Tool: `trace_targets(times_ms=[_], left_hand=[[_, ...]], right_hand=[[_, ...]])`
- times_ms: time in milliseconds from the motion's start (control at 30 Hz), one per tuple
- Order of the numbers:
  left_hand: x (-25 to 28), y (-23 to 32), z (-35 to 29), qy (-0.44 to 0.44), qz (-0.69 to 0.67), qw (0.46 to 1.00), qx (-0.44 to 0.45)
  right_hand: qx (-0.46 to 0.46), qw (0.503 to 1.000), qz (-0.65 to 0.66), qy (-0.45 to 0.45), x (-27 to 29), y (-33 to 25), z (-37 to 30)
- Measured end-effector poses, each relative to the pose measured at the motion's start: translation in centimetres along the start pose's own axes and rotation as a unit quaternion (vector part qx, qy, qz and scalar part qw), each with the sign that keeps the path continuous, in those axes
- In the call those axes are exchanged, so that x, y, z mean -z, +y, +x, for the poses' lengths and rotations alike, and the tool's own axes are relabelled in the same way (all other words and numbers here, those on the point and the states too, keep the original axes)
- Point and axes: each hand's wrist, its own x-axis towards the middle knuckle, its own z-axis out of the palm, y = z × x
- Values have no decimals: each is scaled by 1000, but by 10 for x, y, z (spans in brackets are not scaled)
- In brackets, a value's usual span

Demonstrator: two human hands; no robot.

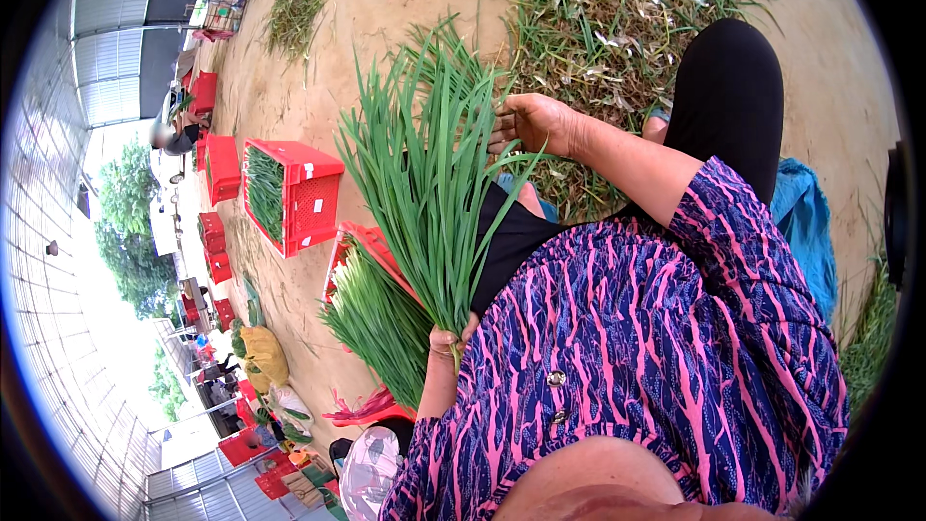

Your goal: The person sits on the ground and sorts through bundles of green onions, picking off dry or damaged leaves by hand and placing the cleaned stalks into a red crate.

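My left hand (451, 340) is closed around the lower end of a bunch of garlic chives (415, 164). The long flat green leaves fan upward and away from that fist. Beside the leaf tips, my right hand (529, 125) is open with fingers apart; some leaves pass by its fingertips, and I cannot tell if they touch. To the left of the bunch, more garlic chives (386, 328) with pale ends lie in a red crate (378, 249), partly hidden by the held leaves.
A red crate (316, 201) packed with greens stands farther left on the dirt floor (299, 106). Loose leaves and trimmings (617, 29) are heaped near my legs. A clear plastic bag (368, 473) and a yellow sack (263, 355) lie at lower left. Another person (179, 138) is at far left.
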Motion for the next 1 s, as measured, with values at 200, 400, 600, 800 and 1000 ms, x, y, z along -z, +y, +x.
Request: trace_targets(times_ms=[200, 400, 600, 800, 1000], left_hand=[[0, 1, 1, -1, 2, 1000, -4], [0, 1, 1, -5, 3, 1000, -7], [6, -2, -1, -16, -5, 1000, -8], [40, -5, -4, -85, -44, 995, 43], [6, -3, 0, -36, -27, 999, 2]], right_hand=[[32, 992, -108, 48, -18, 10, -11], [61, 987, -88, 119, -25, 25, -8], [131, 961, -126, 210, -14, 15, 0], [153, 950, -14, 273, -1, -19, -6], [49, 988, -79, 121, 7, -14, -8]])
